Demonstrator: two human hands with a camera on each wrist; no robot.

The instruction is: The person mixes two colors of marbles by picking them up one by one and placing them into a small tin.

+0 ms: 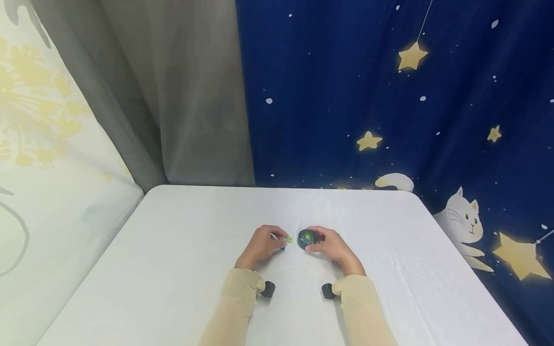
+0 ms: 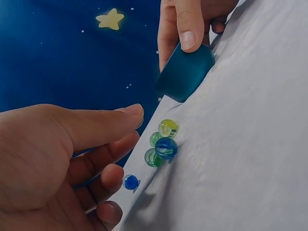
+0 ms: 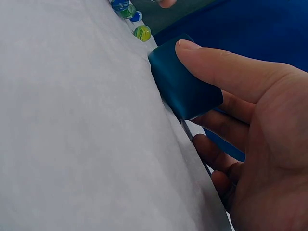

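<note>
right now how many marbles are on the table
5, maybe more hidden: a yellow-green, two green and a blue clustered together, and a small blue one by the left hand.

Head view overhead; wrist views close, sharing marbles (image 2: 162,144).

On the table (image 1: 173,269): marbles (image 2: 161,143) clustered just left of the cup (image 2: 185,72), left hand (image 1: 261,245) beside them, right hand (image 1: 331,246) on the cup.

A white cloth-covered table (image 1: 173,269) carries a small dark blue cup (image 2: 185,72) near its middle and, just beside it, a cluster of glass marbles (image 2: 161,143), green, yellow-green and blue, with one blue marble (image 2: 130,182) slightly apart.
</note>
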